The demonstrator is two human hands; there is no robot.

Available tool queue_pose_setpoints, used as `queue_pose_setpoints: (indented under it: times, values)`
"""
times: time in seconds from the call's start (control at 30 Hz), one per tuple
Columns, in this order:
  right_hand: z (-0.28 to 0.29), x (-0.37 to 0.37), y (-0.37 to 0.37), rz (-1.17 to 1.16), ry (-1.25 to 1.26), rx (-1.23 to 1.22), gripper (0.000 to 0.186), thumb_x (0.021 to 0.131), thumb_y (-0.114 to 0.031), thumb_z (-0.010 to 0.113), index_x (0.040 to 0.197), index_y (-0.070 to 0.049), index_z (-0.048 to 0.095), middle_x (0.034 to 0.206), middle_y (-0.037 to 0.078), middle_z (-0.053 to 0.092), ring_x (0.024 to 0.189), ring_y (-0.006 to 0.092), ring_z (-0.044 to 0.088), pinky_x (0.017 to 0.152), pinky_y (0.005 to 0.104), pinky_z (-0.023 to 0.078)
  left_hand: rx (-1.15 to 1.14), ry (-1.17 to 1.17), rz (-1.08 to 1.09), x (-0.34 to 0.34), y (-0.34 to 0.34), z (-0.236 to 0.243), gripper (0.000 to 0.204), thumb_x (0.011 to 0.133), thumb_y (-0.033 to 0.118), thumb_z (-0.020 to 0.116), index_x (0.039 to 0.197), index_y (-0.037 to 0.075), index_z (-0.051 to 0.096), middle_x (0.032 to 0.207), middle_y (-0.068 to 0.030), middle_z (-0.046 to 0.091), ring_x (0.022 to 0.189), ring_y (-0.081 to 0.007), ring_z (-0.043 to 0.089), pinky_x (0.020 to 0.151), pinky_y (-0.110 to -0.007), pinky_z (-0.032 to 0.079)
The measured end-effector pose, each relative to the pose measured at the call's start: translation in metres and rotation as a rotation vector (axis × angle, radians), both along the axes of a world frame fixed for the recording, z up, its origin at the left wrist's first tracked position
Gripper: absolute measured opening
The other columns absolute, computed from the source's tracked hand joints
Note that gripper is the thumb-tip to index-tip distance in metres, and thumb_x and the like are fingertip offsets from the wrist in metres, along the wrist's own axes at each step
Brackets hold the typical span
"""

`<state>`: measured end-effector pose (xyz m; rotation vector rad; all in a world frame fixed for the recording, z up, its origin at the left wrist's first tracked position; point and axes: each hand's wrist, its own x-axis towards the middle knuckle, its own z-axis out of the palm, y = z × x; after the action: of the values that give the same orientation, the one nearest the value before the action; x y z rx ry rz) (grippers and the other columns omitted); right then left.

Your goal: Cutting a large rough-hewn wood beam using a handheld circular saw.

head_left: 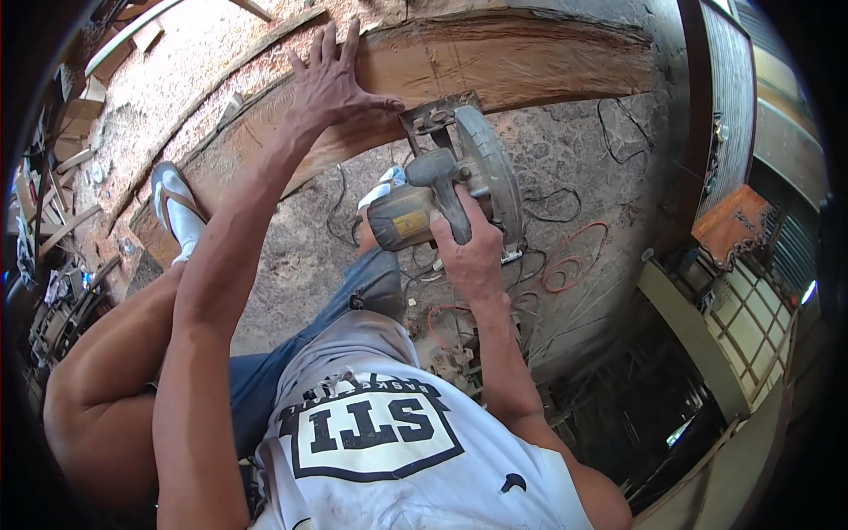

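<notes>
A hand-held circular saw point(406, 216) with a grey, dusty blade guard is in my right hand point(473, 252), whose fingers wrap round its rear handle. The front of the saw's base plate point(435, 110) rests at the near edge of a long, thick wooden plank point(521, 57). My left hand point(331, 84) lies on the plank to the left of the saw, fingers spread and thumb stretched toward the base plate. Most of the blade is hidden by its guard.
My left foot in a sandal point(181, 208) stands on the plank's left end. An orange hose point(565, 265) and dark cords point(552, 208) lie on the concrete floor. Wood scraps point(75, 212) pile up at far left; sawdust point(208, 44) covers the ground beyond the plank. A carved brown wooden piece point(733, 225) is at right.
</notes>
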<state>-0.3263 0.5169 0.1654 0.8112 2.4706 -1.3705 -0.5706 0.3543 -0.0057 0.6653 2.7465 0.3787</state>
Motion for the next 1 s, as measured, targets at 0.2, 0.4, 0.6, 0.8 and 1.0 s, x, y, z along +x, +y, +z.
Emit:
queue_pose_setpoints:
  times: [0.2,0.4,0.6,0.8,1.0]
  values:
    - [0.004,-0.009,-0.011,-0.003,-0.03,-0.005,0.054,0.094,-0.022,0.072,0.137,0.009,0.059,0.091,0.027,0.074,0.081,0.0353,0.076,0.074,0.0421,0.059,0.069,0.171,-0.022,-0.005,-0.017,-0.024,0.157,0.047,0.101,0.07,0.169,0.024,0.009,0.174,-0.02,0.01,0.161,-0.0424,0.006,0.118,-0.08,0.008]
    - [0.003,-0.008,-0.011,-0.003,0.034,0.015,0.055,0.094,-0.023,0.072,0.137,0.009,0.06,0.098,0.028,0.074,0.085,0.0342,0.076,0.077,0.0407,0.059,-0.078,-0.058,0.0,-0.009,-0.001,0.023,0.151,0.058,0.091,0.074,0.169,0.011,0.011,0.171,-0.0284,0.008,0.159,-0.0483,0.006,0.119,-0.076,0.013]
    - [0.007,0.005,-0.01,0.027,0.033,0.003,0.054,0.093,-0.022,0.073,0.136,0.008,0.06,0.097,0.028,0.074,0.084,0.0349,0.076,0.075,0.0416,0.059,-0.064,-0.105,-0.062,-0.014,-0.004,0.033,0.163,0.048,0.093,0.078,0.169,0.009,0.007,0.172,-0.0299,0.002,0.159,-0.0492,0.0,0.118,-0.078,0.01]
    - [-0.015,0.009,-0.019,0.002,0.074,0.116,0.049,0.093,-0.02,0.074,0.133,0.007,0.063,0.09,0.026,0.074,0.078,0.035,0.076,0.071,0.0424,0.059,0.005,-0.035,-0.052,-0.009,-0.014,0.001,0.16,0.045,0.097,0.075,0.169,0.02,0.008,0.174,-0.0224,0.005,0.161,-0.0422,0.002,0.118,-0.08,0.009]
    - [-0.009,0.017,-0.01,-0.051,0.061,0.071,0.048,0.093,-0.02,0.074,0.133,0.006,0.063,0.091,0.026,0.074,0.079,0.0389,0.076,0.07,0.0439,0.059,0.059,0.16,-0.056,0.0,-0.009,-0.01,0.161,0.044,0.099,0.072,0.17,0.021,0.009,0.175,-0.0183,0.006,0.162,-0.0382,0.002,0.119,-0.08,0.006]
